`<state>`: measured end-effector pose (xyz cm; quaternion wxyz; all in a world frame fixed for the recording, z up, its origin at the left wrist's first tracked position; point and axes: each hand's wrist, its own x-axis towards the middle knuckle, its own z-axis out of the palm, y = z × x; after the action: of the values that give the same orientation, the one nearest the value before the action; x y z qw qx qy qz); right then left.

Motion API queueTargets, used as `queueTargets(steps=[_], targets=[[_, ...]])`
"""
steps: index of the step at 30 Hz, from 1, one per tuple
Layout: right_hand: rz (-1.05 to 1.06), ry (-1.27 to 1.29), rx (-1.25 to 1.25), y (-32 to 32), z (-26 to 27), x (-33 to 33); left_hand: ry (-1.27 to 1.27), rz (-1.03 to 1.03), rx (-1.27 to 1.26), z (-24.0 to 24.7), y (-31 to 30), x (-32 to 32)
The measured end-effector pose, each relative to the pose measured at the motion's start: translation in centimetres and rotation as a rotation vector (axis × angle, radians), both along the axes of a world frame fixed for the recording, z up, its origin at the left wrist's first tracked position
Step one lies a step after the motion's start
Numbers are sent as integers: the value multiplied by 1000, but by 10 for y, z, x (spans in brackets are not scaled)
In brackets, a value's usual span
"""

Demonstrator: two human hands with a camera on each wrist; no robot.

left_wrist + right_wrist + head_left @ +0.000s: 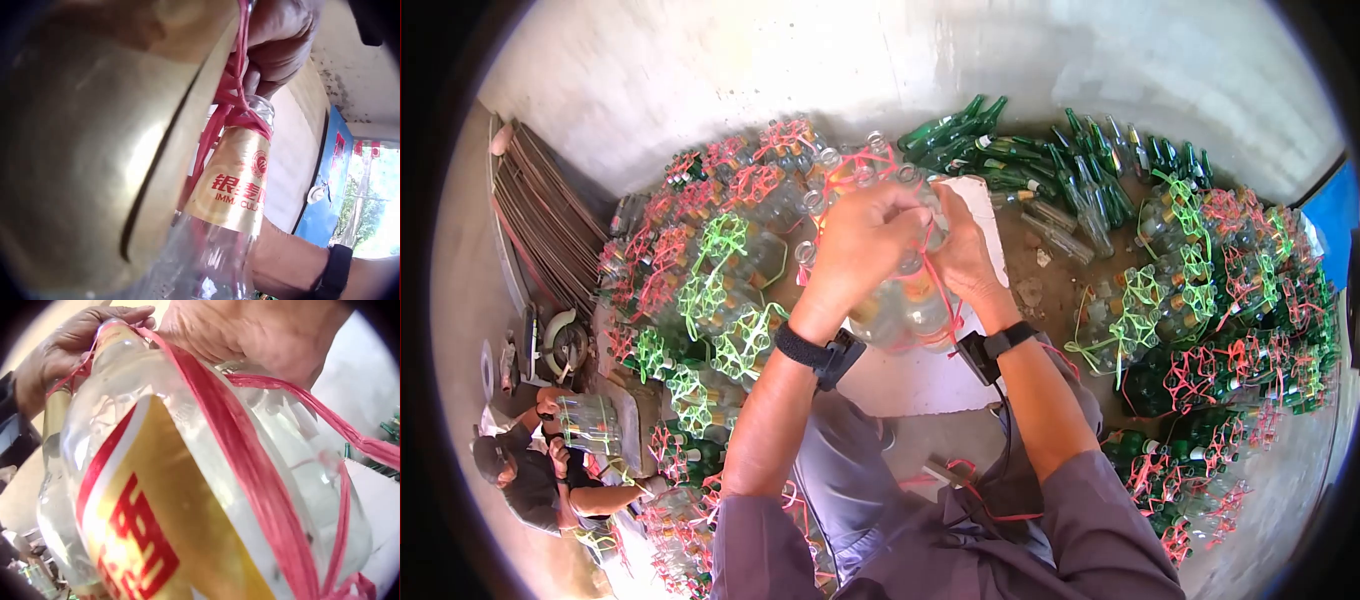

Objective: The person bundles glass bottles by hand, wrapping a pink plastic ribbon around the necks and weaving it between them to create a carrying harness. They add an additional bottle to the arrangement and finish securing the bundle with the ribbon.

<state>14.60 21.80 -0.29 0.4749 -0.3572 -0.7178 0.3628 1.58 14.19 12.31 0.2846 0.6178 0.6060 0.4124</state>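
Note:
Clear glass bottles with gold labels (pixel 920 290) (pixel 187 487) are bundled with pink strap (pixel 945 295) (pixel 240 56) (pixel 237 450) over a white board (pixel 930 385). My left hand (pixel 860 240) (pixel 281 47) (pixel 69 350), fingers curled, pinches the strap at the bottle necks. Close by on the right, my right hand (pixel 968 255) (pixel 250 334) bends around the necks and grips the strap; its fingertips are mostly hidden. In the left wrist view, strap wraps the neck of one labelled bottle (pixel 231 181).
Bundles tied with pink and green strap (pixel 720 270) (pixel 1190 280) stand on both sides. Loose green bottles (pixel 1090 170) lie by the wall. Another person (pixel 530 460) sits at lower left near a bottle bundle (pixel 590 422). Strap pieces (pixel 970 490) lie below the board.

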Motion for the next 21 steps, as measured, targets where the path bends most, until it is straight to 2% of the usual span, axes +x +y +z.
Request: queueTargets(steps=[2, 3, 5, 6, 9, 11, 12, 14, 18, 21], targets=[[0, -83, 72, -1, -2, 4, -158, 51, -17, -2, -1, -3], [2, -75, 82, -3, 5, 9, -151, 54, -7, -2, -1, -3], [134, -72, -82, -6, 20, 23, -234, 48, 6, -2, -2, -5], [135, -65, -73, -6, 19, 29, -227, 48, 14, -2, -1, -6], [114, 90, -110, -17, 15, 38, -303, 53, 22, 0, -2, -6], [-131, 117, -184, -39, 24, 42, -323, 68, -48, 6, -4, -3], [-131, 117, -183, -46, 25, 45, -323, 67, -47, 9, -5, -4], [-3, 107, 55, -56, 25, 49, -433, 58, -104, 13, -5, -6], [115, 106, -120, -56, 14, 48, -537, 11, -115, 16, -7, -11], [113, 14, -51, -54, 13, 50, -578, -18, -113, 22, -7, -14]])
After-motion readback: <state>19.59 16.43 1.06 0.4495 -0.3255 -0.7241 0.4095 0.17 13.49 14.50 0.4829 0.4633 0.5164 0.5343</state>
